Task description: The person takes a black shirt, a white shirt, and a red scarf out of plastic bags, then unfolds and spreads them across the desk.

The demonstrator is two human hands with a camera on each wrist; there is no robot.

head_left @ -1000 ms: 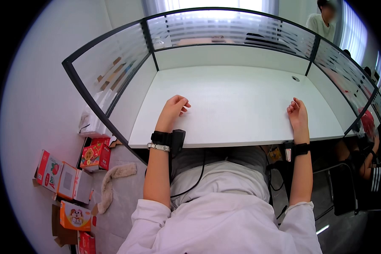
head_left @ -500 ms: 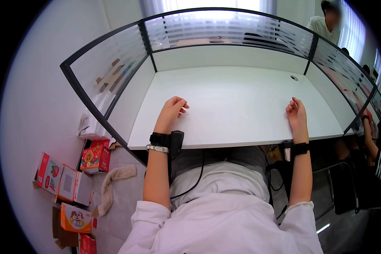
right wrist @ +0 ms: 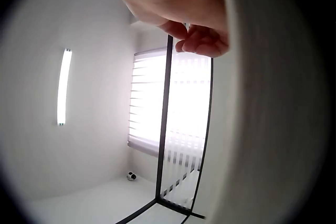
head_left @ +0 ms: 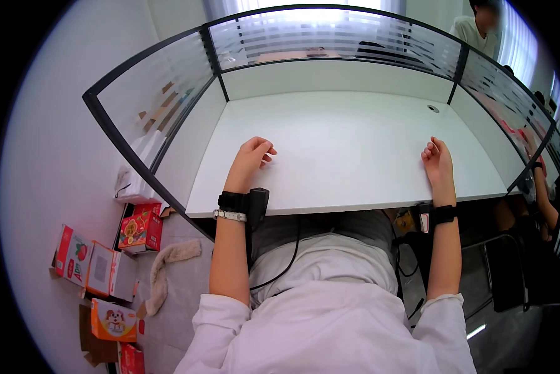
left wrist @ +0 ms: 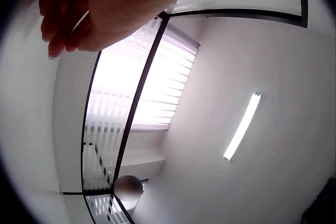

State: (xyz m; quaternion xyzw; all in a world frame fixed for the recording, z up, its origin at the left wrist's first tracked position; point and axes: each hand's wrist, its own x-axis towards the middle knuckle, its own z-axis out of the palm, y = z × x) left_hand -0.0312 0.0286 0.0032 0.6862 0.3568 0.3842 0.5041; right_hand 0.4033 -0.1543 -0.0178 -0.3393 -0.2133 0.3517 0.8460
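Note:
On the left part of the white desk (head_left: 336, 143) rests the left hand (head_left: 250, 163), its fingers loosely curled with nothing in them. The right hand (head_left: 438, 164) lies near the desk's right side, palm turned partly up, fingers loosely bent around nothing. In the left wrist view, the left hand (left wrist: 110, 3) hangs at the top with relaxed fingers. The right wrist view has the right hand (right wrist: 184, 8) at the top, its fingers bent and holding nothing. Each wrist wears a black strap with a small device.
A framed partition (head_left: 330, 68) surrounds the desk's back and sides. Left on the floor are several boxes (head_left: 140, 230) and a fluffy cloth (head_left: 160, 274). A chair (head_left: 505, 274) stands at the right, near a seated person's arm. Another person (head_left: 477, 31) is behind the partition.
Both hands keep nearly the same pose. The head view has shifted slightly, and the person's arm at the right has moved beside the partition.

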